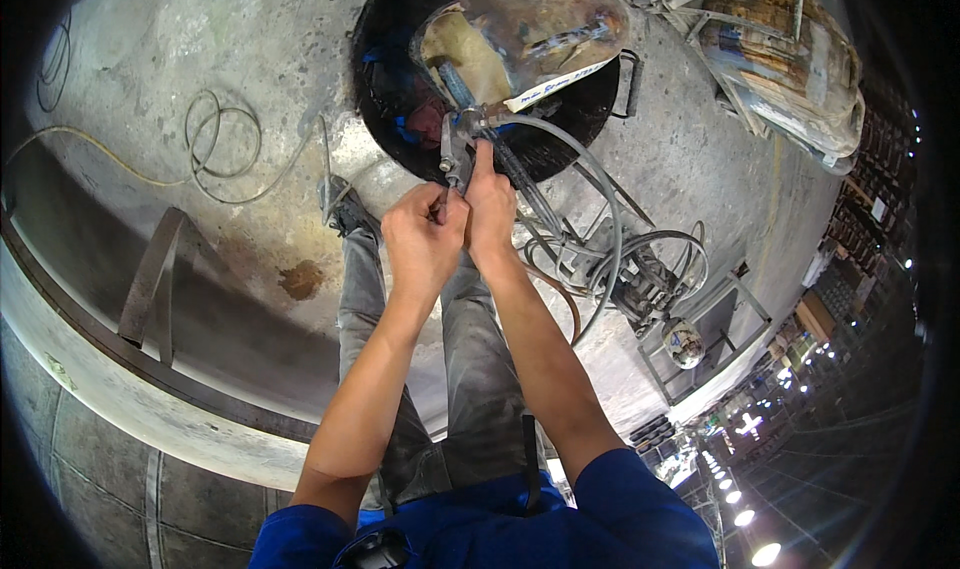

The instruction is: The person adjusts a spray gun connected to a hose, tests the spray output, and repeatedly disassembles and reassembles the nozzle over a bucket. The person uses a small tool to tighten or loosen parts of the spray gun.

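Observation:
My left hand (pixel 424 239) and my right hand (pixel 490 204) are closed together on a metal spray gun (pixel 455 149) with hoses attached. The right hand's index finger stretches up along the gun's body. The left hand pinches a small part at the gun's lower end. The gun's nozzle end points toward a clear plastic-wrapped shield (pixel 520 34) over a round dark opening (pixel 385 89) in the grey curved metal surface. I stand on that surface in grey trousers (pixel 470 369).
Grey hoses (pixel 600 229) loop from the gun to a small pump unit on a metal frame (pixel 690 339) at the right. A thin cable (pixel 215 139) coils at the left. A curved rim (pixel 150 369) bounds the surface at lower left. Wrapped equipment (pixel 790 59) sits at upper right.

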`<action>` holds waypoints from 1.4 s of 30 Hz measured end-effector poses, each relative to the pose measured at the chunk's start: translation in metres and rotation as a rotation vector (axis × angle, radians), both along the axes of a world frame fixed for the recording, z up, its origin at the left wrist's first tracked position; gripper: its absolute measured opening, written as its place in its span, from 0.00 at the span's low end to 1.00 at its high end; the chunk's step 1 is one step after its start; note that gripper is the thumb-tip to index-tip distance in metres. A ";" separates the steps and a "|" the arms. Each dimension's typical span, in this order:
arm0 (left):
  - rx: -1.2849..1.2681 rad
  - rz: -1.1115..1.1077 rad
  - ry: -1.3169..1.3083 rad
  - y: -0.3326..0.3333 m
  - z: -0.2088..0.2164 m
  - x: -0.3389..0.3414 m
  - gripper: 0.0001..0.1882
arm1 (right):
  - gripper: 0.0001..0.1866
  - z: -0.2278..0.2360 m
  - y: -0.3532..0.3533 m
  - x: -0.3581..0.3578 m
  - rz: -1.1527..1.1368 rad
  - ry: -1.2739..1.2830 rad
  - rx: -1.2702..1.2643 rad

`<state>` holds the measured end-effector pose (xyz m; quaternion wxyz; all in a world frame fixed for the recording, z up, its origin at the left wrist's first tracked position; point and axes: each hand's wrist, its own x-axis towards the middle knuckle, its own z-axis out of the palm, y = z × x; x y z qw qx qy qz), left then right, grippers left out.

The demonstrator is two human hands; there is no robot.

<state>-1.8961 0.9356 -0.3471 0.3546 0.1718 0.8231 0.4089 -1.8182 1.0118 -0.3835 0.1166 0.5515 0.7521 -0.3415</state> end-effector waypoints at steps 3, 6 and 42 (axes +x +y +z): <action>0.005 0.005 0.009 0.000 -0.001 0.000 0.13 | 0.34 -0.002 0.000 0.000 -0.025 -0.025 -0.012; 0.023 0.020 0.068 0.002 -0.001 0.003 0.12 | 0.34 -0.005 0.000 0.000 -0.025 -0.040 -0.009; 0.060 -0.011 0.126 -0.002 0.008 -0.006 0.10 | 0.31 -0.021 -0.001 -0.008 -0.004 -0.120 -0.002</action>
